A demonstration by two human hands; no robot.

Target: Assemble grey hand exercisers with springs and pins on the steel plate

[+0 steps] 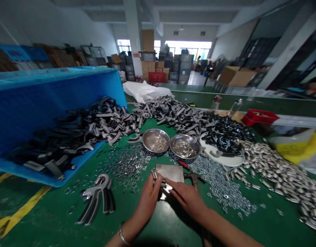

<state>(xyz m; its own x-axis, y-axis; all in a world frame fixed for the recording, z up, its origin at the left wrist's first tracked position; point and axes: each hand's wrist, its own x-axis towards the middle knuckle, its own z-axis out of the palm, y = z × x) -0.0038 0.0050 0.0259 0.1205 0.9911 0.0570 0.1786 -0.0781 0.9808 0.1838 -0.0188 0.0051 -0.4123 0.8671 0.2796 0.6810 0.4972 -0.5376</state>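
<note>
Hands at work over a steel plate (170, 173): left hand (147, 200) pinching a ribbed metal cylinder (154, 175) at its edge, right hand (186, 199) flat against it, washers (127, 164) strewn either side, steel bowls (156, 140) just beyond.

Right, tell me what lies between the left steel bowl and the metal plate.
Loose steel washers lie scattered on the green mat between the left steel bowl and the metal plate, as the head view shows.

Grey metal plate (170, 173) glinting against green work mat (53, 219); silver washers (127, 168) shining; blue plastic bin (45, 109) glowing left; red tray (259, 117) showing right.
</note>
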